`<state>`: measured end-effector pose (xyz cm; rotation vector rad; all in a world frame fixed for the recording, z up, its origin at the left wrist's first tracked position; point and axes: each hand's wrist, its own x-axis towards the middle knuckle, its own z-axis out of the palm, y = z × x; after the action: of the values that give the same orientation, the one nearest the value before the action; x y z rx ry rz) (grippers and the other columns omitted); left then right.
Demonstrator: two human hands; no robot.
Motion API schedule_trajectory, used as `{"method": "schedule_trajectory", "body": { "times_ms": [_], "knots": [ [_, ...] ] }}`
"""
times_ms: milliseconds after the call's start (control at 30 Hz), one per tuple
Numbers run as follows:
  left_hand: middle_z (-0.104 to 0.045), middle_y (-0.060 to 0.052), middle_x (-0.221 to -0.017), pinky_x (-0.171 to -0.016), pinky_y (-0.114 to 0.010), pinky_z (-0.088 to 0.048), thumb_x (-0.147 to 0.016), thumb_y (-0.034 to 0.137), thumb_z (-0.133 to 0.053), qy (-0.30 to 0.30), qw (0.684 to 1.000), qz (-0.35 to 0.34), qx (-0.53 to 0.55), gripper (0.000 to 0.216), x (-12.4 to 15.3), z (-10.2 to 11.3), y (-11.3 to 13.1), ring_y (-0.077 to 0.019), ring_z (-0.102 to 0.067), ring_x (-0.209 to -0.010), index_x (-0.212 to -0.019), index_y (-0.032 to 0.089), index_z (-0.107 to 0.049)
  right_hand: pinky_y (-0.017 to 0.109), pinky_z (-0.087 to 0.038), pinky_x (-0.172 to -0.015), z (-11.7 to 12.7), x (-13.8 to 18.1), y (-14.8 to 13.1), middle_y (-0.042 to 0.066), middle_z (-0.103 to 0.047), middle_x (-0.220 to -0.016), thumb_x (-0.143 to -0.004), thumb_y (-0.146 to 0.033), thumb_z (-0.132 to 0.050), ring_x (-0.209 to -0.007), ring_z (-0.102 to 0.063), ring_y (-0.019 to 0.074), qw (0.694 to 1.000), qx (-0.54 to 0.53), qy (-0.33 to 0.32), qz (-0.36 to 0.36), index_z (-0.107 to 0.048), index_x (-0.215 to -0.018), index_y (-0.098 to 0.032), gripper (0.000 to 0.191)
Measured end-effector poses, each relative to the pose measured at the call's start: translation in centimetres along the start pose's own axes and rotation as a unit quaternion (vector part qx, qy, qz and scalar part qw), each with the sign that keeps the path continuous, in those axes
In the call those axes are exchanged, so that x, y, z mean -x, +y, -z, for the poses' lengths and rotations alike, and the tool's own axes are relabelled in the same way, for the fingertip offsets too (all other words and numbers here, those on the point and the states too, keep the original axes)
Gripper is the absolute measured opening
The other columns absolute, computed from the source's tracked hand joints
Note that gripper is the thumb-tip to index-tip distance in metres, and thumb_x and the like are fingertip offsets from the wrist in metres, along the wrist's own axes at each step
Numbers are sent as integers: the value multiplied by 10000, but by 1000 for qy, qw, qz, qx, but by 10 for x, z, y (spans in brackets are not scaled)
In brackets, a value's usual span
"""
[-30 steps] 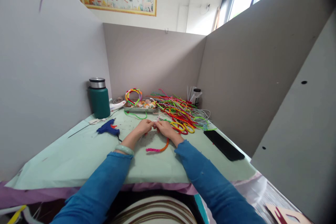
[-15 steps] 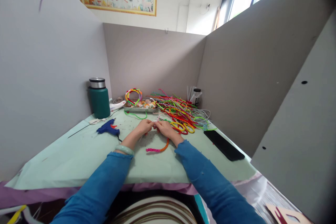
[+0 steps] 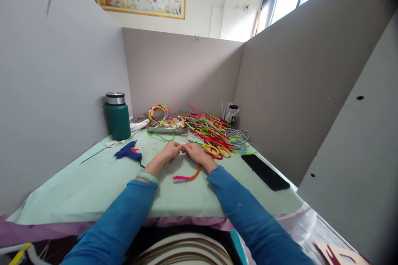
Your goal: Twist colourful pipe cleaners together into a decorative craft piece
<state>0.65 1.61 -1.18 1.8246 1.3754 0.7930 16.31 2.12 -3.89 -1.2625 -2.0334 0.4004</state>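
My left hand (image 3: 171,150) and my right hand (image 3: 195,151) meet fingertip to fingertip above the middle of the table, both closed in a pinch. Between them is a fuzzy pipe cleaner strip (image 3: 185,178). Its pink and orange tail curves out from beneath my right hand and lies on the cloth. A pale pink tip (image 3: 187,140) pokes up just beyond the fingers. My own fingers hide the part being pinched. Right beside my right hand lie scissors with yellow handles (image 3: 211,150).
A blue glue gun (image 3: 128,151) and green bottle (image 3: 117,118) stand to the left. Behind my hands are a metal tray (image 3: 168,130) of small pieces, a multicoloured ring (image 3: 149,113) and a heap of pipe cleaners (image 3: 207,126). A black phone-like slab (image 3: 265,172) lies right. Grey partitions enclose the table.
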Motion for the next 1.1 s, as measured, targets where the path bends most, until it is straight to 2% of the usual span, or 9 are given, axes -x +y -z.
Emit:
{"method": "schedule_trajectory", "body": {
  "times_ms": [633, 1100],
  "knots": [
    [-381, 61, -427, -399, -210, -234, -825, 253, -499, 9, 1000, 5, -30, 237, 5, 0, 3, -65, -315, -347, -626, 137, -559, 228, -311, -587, 1, 1, -4, 21, -607, -606, -939, -294, -407, -596, -508, 121, 1000, 15, -22, -3, -662, -707, -148, 374],
    [-392, 63, -462, -396, -216, -268, -848, 255, -459, -1, 1000, -9, -24, 225, 9, 1, 7, -76, -362, -347, -663, 151, -535, 223, -332, -605, 3, 1, -2, 24, -629, -677, -924, -317, -430, -645, -524, 127, 1000, -11, 11, -8, -677, -769, -152, 335]
  ]
}}
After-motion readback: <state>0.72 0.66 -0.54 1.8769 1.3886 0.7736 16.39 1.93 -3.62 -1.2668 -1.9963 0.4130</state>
